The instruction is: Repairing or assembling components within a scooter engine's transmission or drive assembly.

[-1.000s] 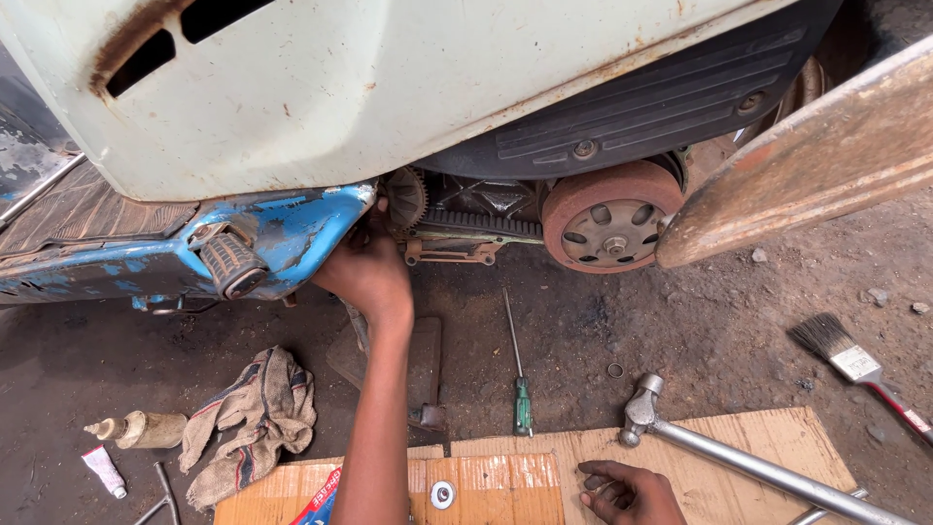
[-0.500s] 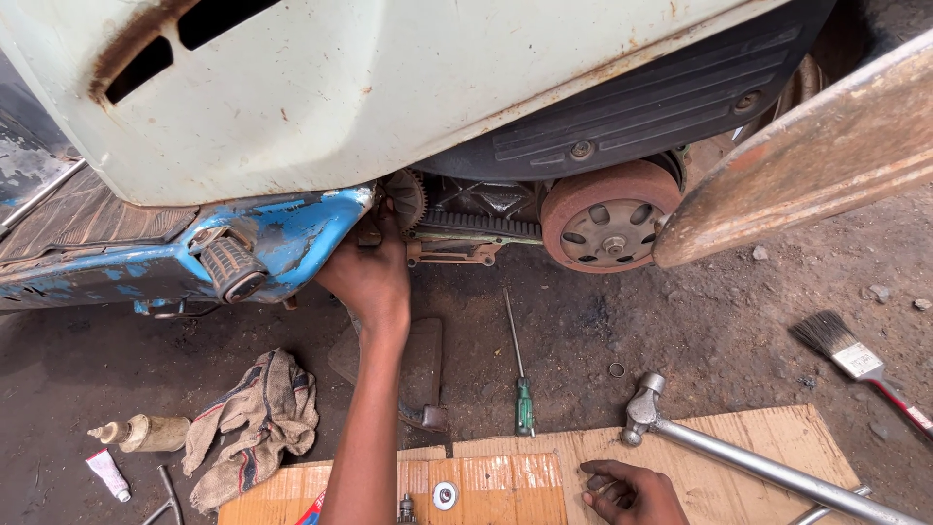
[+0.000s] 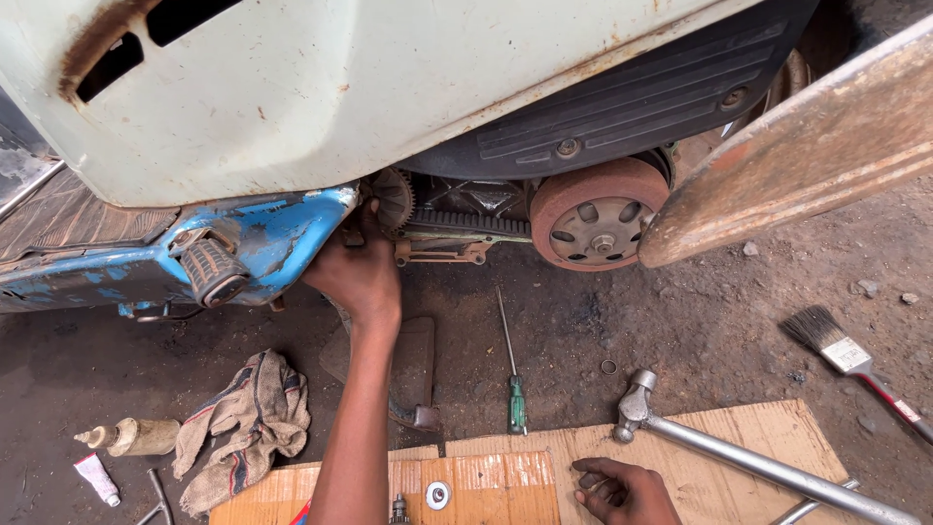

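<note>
A tipped scooter with a pale body (image 3: 389, 87) and blue frame (image 3: 262, 238) fills the top of the view. Its open drive shows a toothed belt (image 3: 466, 222) and a rusty red clutch drum (image 3: 595, 212). My left hand (image 3: 358, 270) reaches under the frame to the small front pulley (image 3: 394, 194); its fingers are hidden there, so what it grips is unclear. My right hand (image 3: 622, 491) rests fingers curled on the cardboard sheet (image 3: 505, 476), holding nothing.
On the dirt floor lie a green-handled screwdriver (image 3: 515, 399), a steel hammer (image 3: 680, 433), a paintbrush (image 3: 846, 355), a dirty rag (image 3: 243, 428), a small bottle (image 3: 131, 437) and a tube (image 3: 97, 478). A washer (image 3: 437, 495) sits on the cardboard. A rusty plank (image 3: 807, 146) leans at right.
My left hand has pushed a little further in toward the front pulley. The right hand stays on the cardboard.
</note>
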